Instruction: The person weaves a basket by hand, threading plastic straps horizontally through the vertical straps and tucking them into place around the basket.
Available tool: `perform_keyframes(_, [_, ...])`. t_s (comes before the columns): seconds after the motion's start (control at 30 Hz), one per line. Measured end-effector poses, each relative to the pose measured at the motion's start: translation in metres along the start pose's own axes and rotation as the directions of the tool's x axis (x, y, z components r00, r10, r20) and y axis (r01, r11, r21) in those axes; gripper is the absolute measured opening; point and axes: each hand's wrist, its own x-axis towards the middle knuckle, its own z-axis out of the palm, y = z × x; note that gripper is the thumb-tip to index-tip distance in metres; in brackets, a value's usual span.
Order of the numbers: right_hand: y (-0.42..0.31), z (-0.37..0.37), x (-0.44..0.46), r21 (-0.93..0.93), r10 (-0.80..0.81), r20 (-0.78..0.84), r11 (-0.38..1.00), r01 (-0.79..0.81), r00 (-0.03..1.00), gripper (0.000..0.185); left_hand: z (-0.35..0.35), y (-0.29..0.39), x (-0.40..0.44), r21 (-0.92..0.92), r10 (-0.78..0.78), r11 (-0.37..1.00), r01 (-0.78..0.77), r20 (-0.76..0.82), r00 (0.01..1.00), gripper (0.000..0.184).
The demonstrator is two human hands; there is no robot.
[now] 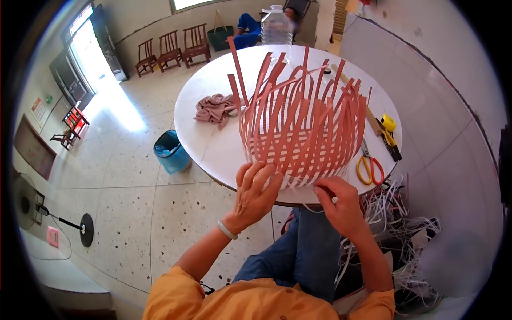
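A half-woven basket (304, 141) of reddish-brown and white flat strips stands on the round white table, its loose reddish strip ends sticking up all round. My left hand (257, 184) is closed on the near left of its lower edge, fingers curled against the weave. At the near right of the same edge, my right hand (341, 205) pinches with thumb and forefinger. A thin white strip (312, 209) runs down close to those fingertips; how much of it lies inside the pinch is hidden. Scissors (369, 168) with one yellow and one red handle lie right of the basket.
On the table (208, 146) are a pink cloth (215, 109), a clear plastic jug (277, 29), a yellow tape measure (388, 123) and a black-and-yellow tool (391, 143). A lined bin (172, 152) stands left; white strips (384, 213) pile up at right. A person (248, 31) sits behind.
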Motion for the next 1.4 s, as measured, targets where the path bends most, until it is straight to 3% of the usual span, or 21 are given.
perform_keyframes(0.13, [0.000, 0.002, 0.003, -0.010, -0.006, 0.046, 1.000, 0.007, 0.999, 0.012, 0.000, -0.001, 0.008, 0.048, 0.107, 0.993, -0.108, 0.025, 0.994, 0.042])
perform_keyframes(0.3, [-0.003, 0.002, 0.005, -0.043, -0.002, 0.048, 0.999, 0.004, 0.999, 0.011, -0.002, 0.007, 0.014, 0.097, 0.052, 0.994, -0.056, 0.044, 0.998, 0.038])
perform_keyframes(0.5, [-0.002, -0.003, 0.008, -0.285, -0.125, 0.066, 0.948, 0.139, 0.990, 0.016, -0.005, 0.008, 0.015, 0.050, 0.045, 0.998, -0.048, 0.047, 0.998, 0.036])
perform_keyframes(0.57, [-0.003, -0.004, 0.013, -0.553, -0.330, 0.032, 0.780, 0.292, 0.943, 0.020, -0.004, 0.009, 0.015, 0.025, 0.039, 0.999, -0.040, 0.042, 0.998, 0.035])
perform_keyframes(0.7, [-0.006, -0.009, 0.028, -0.636, -0.461, 0.071, 0.662, 0.396, 0.885, 0.024, -0.003, 0.009, 0.017, -0.010, 0.043, 0.999, -0.043, 0.032, 0.999, 0.033])
perform_keyframes(0.77, [-0.010, -0.013, 0.033, -0.668, -0.602, 0.210, 0.487, 0.562, 0.771, 0.023, -0.003, 0.009, 0.017, -0.010, 0.045, 0.999, -0.045, 0.020, 0.999, 0.032])
perform_keyframes(0.8, [-0.014, -0.015, 0.035, -0.669, -0.604, 0.210, 0.485, 0.564, 0.769, 0.023, -0.003, 0.008, 0.016, -0.016, 0.048, 0.999, -0.048, 0.024, 0.999, 0.032])
perform_keyframes(0.87, [-0.024, -0.018, 0.041, -0.646, -0.597, 0.372, 0.383, 0.660, 0.711, 0.021, -0.004, 0.008, 0.016, -0.017, 0.053, 0.998, -0.052, 0.024, 0.998, 0.031])
perform_keyframes(1.1, [-0.044, -0.015, 0.052, -0.717, -0.569, 0.455, 0.222, 0.661, 0.685, 0.020, -0.006, 0.009, 0.020, -0.004, 0.059, 0.998, -0.059, 0.025, 0.998, 0.029])
perform_keyframes(1.2, [-0.062, -0.008, 0.036, -0.815, -0.526, 0.443, 0.102, 0.571, 0.726, 0.027, -0.008, 0.009, 0.021, -0.004, 0.058, 0.998, -0.058, 0.038, 0.998, 0.030])
perform_keyframes(1.33, [-0.067, -0.005, 0.023, -0.862, -0.420, 0.399, 0.130, 0.490, 0.815, 0.028, -0.008, 0.011, 0.020, -0.002, 0.046, 0.999, -0.046, 0.047, 0.998, 0.032])
perform_keyframes(1.4, [-0.062, -0.008, 0.023, -0.877, -0.256, 0.320, 0.284, 0.387, 0.912, 0.026, -0.007, 0.011, 0.019, -0.005, 0.035, 0.999, -0.035, 0.050, 0.998, 0.034])
